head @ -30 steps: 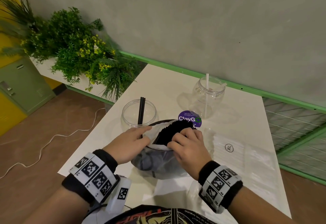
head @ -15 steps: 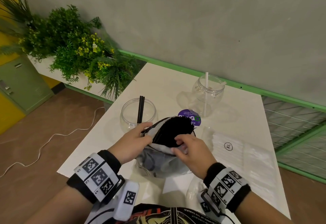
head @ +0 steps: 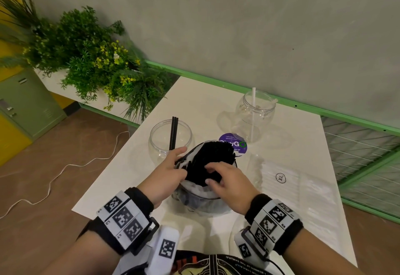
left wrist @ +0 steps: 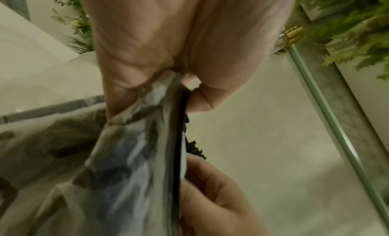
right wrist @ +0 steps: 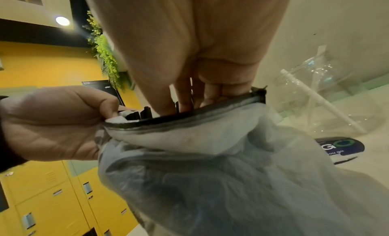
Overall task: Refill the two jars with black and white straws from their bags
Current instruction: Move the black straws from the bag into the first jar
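A translucent bag (head: 201,201) of black straws (head: 213,157) stands upright in the middle of the white table (head: 194,106). My left hand (head: 180,162) pinches the bag's left rim (left wrist: 166,93). My right hand (head: 208,175) reaches into the bag's mouth, its fingers curled round the straw ends (right wrist: 145,114). Just behind my left hand, a clear jar (head: 161,142) holds two black straws. Further back on the right, a second jar (head: 255,110) holds one white straw. The bag of white straws (head: 287,177) lies flat on the right.
A round purple sticker (head: 234,144) lies on the table behind the bag. Green plants (head: 91,58) fill a planter past the table's left edge. A green rail (head: 303,108) and a grey wall run along the far side. A white cable (head: 54,179) trails over the floor.
My right hand has left the bag's near rim and gone in among the black straws. My left hand keeps its pinch on the rim, and the bag's mouth stands wider.
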The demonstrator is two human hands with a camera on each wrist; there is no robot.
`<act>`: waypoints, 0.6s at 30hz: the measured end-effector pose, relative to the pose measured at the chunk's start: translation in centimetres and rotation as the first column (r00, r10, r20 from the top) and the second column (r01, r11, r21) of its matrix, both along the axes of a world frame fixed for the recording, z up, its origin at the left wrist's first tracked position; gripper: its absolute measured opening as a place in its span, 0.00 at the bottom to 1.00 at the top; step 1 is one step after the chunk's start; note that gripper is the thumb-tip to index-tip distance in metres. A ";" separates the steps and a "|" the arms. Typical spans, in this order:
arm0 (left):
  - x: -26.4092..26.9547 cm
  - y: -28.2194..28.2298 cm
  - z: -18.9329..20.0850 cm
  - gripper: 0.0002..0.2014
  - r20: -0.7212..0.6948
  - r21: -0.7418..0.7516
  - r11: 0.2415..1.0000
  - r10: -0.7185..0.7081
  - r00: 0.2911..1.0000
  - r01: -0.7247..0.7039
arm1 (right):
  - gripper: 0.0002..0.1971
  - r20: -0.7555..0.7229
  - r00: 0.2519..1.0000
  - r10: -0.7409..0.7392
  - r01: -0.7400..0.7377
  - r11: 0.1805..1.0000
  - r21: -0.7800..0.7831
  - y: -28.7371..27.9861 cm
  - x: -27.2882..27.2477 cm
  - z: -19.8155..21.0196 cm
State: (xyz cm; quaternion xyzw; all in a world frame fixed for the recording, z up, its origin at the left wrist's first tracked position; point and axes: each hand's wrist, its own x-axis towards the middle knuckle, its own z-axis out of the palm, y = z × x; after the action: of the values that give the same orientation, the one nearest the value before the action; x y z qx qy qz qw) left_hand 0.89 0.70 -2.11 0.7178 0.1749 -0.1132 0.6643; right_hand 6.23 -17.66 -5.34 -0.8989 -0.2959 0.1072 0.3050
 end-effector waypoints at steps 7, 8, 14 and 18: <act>0.3 -0.3 0.2 0.28 0.088 0.403 0.897 -0.234 0.968 0.180 | 0.18 0.051 0.986 0.159 -0.138 0.948 -0.288 1.4 0.0 -0.5; 0.3 -0.2 0.2 0.27 0.090 0.471 0.865 -0.241 0.966 0.172 | 0.15 0.077 0.984 0.162 -0.135 0.952 -0.276 1.3 0.0 -0.4; 0.6 0.5 -0.2 0.24 0.071 0.579 0.803 -0.222 0.972 0.141 | 0.11 0.346 0.938 0.019 -0.043 0.997 0.061 -1.0 0.3 0.3; 0.7 0.5 -0.3 0.23 0.080 0.575 0.806 -0.229 0.970 0.142 | 0.15 0.518 0.846 -0.131 0.056 0.986 0.158 -2.3 0.8 0.6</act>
State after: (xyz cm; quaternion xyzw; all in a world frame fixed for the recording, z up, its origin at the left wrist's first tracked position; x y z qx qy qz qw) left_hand 1.57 1.20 -2.44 0.9020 0.0804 -0.0682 0.4187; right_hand 7.05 -19.99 -4.74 -0.8841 -0.3305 -0.1783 0.2779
